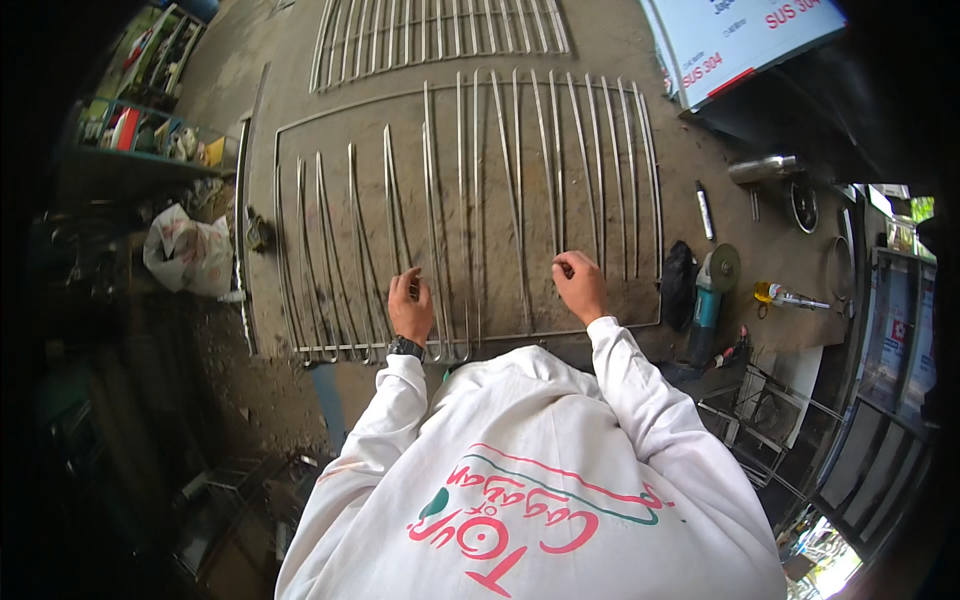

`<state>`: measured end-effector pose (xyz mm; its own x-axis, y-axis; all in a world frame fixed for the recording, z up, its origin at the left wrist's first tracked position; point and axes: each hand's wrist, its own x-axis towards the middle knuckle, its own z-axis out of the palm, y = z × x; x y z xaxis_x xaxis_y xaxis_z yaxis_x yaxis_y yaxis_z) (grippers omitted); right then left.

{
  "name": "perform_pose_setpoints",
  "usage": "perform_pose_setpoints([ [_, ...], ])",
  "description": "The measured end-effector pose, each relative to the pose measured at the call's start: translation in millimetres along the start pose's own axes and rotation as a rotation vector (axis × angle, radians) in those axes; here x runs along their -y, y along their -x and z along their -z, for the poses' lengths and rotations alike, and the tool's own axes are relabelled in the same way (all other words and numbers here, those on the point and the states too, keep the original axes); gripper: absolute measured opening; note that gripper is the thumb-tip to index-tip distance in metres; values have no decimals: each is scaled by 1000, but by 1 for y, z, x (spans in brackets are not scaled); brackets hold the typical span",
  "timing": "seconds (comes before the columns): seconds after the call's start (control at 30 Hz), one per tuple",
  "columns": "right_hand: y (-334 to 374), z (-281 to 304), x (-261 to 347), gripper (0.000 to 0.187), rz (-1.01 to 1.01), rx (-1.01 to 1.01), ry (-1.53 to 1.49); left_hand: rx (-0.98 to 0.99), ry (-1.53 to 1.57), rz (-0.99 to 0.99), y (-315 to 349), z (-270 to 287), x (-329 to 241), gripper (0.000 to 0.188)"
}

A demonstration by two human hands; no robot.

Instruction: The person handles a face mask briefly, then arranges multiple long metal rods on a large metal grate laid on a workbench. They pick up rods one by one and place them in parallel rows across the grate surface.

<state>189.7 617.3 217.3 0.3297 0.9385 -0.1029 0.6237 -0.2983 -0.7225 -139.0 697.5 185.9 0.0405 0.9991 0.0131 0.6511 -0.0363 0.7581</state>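
A rectangular frame of thin metal rod (335, 113) lies flat on a dusty work table in front of me. Several long metal rods (463, 190) with bent ends lie lengthwise across it, some slanting and crossing. My left hand (410, 308), with a dark watch at the wrist, is curled over the near part of a rod left of the middle. My right hand (581, 288) is closed, thumb and fingers pinched at the near end of a metal rod (551, 190) right of the middle. My fingers partly hide both rod ends.
Another rod grille (440, 45) lies at the far side. On the right are an angle grinder (707, 305), a black plastic bag (681, 285), a marker (705, 210), a yellow-and-clear bottle (790, 297) and a metal cylinder (763, 168). A white sack (188, 250) stands beyond the left edge.
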Motion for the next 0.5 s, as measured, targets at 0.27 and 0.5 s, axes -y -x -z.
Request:
perform_pose_setpoints([
  [0.27, 80, -93, 70, 35, 498, 900, 186, -82, 8, 122, 66, 48, 29, 21],
  [0.5, 109, -142, 58, 17, 849, 704, 385, -104, 102, 101, 111, 55, 24, 22],
])
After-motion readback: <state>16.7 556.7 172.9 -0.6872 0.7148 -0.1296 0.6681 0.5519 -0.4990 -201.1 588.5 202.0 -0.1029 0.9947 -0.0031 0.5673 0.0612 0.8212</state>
